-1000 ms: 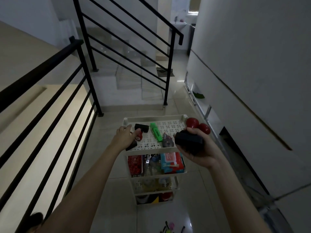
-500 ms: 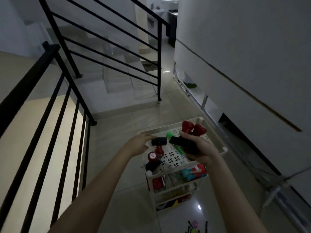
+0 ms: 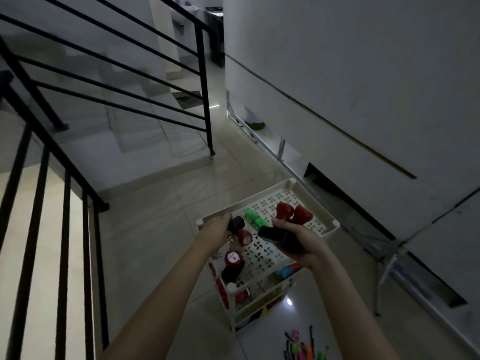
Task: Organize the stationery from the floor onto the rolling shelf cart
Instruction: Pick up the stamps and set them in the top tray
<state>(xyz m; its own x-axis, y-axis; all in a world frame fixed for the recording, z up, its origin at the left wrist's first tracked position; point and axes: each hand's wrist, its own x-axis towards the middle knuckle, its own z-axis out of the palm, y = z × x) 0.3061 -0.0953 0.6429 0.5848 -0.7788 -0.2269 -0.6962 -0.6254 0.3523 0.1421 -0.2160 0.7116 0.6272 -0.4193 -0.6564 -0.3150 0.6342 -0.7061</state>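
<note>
White plastic cart (image 3: 335,224) right below in the head view, top tray (image 3: 291,182) with the cut-out pattern already carrying a green highlighter (image 3: 253,217) and a red-capped stamp (image 3: 233,258) near the front corner. Left hand (image 3: 215,229) curled round a small black piece (image 3: 235,224) just over the tray's left edge. Right hand (image 3: 298,239) clamped on a black block (image 3: 280,236) plus two red-knobbed stamps (image 3: 292,213) poking up over the tray. Looks like mid-placing: the handful still needs setting down. Next up, probably lowering the left piece into a free spot beside the highlighter, then unloading the right handful one at a time. Bright pens (image 3: 301,345) still on the floor (image 3: 145,229) by the cart's foot, so more trips after.
</note>
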